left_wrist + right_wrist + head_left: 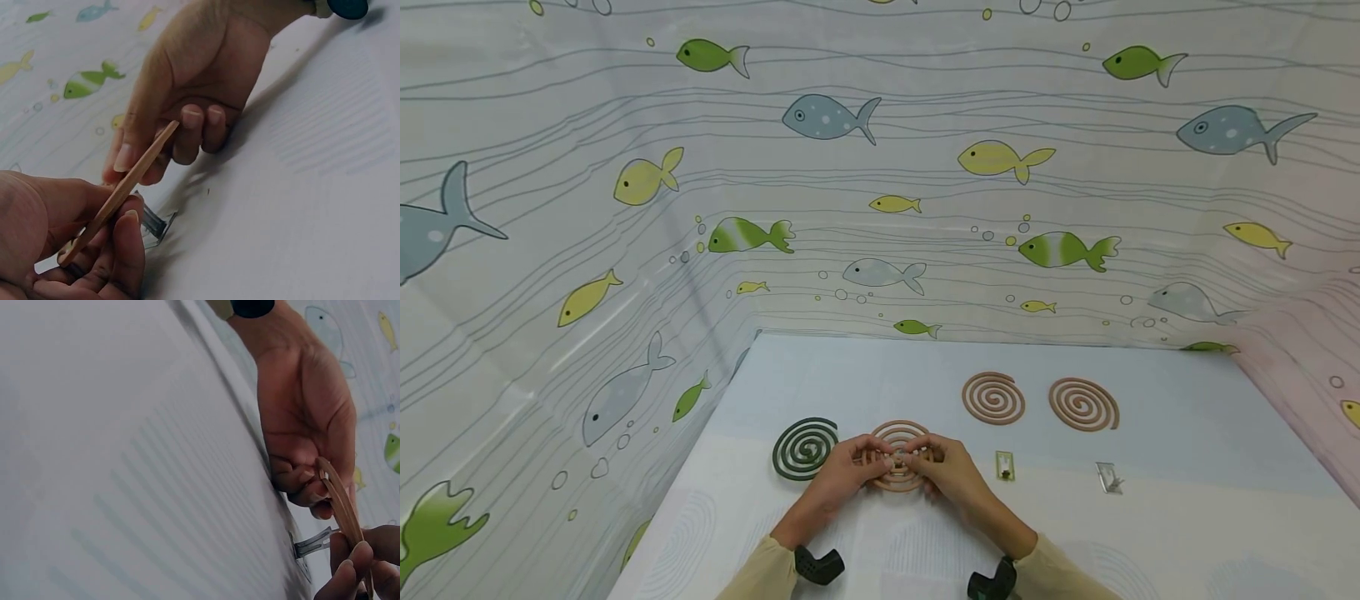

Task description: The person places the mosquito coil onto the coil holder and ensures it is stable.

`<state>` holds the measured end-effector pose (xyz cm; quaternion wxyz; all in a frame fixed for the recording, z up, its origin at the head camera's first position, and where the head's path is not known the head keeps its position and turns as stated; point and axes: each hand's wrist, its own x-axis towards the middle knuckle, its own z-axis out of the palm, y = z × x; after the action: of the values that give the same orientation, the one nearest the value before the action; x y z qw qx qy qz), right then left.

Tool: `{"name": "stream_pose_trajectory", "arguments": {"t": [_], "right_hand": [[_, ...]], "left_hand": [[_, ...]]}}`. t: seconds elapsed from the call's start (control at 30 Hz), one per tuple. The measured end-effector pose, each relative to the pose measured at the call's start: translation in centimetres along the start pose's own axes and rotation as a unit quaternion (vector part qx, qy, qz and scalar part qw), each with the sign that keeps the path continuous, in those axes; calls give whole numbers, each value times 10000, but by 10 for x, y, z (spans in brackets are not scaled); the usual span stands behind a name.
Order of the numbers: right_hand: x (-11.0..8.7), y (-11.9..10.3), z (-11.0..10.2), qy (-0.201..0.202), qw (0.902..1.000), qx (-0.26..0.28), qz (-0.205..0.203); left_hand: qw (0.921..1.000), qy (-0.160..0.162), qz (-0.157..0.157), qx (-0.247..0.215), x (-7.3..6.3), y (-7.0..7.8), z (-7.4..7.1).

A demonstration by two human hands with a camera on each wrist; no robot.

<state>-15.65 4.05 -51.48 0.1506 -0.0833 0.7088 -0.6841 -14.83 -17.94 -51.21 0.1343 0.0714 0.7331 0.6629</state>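
Both hands hold a brown mosquito coil [901, 487] above the table. My left hand [844, 477] pinches its left side and my right hand [953, 473] pinches its right side, with the fingertips meeting near the middle. In the left wrist view the coil [125, 185] is seen edge-on and tilted, between thumbs and fingers. Below the coil a small metal coil stand [156, 226] with an upright prong shows; the right wrist view also has this stand [310, 544]. Whether the prong touches the coil is hidden by the fingers.
A dark green coil [805, 450] lies left of the hands. Two more brown coils [993, 398] [1083, 405] lie at the back right. Nearer, to the right, are a gold-coloured metal stand [1005, 467] and a silver one [1109, 478]. Fish-patterned sheeting [850, 183] surrounds the white table.
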Motion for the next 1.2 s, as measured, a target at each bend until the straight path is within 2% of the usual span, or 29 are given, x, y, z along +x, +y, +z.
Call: {"name": "stream_pose_trajectory", "arguments": {"t": [0.5,1.2], "right_hand": [[1,-2,1,-59,9998,-174,-113],[5,4,3,46,9971,-761,-46]], "left_hand": [[9998,179,12,34,1,-1,2],[9999,62,20,-144,-3,0,4]]}}
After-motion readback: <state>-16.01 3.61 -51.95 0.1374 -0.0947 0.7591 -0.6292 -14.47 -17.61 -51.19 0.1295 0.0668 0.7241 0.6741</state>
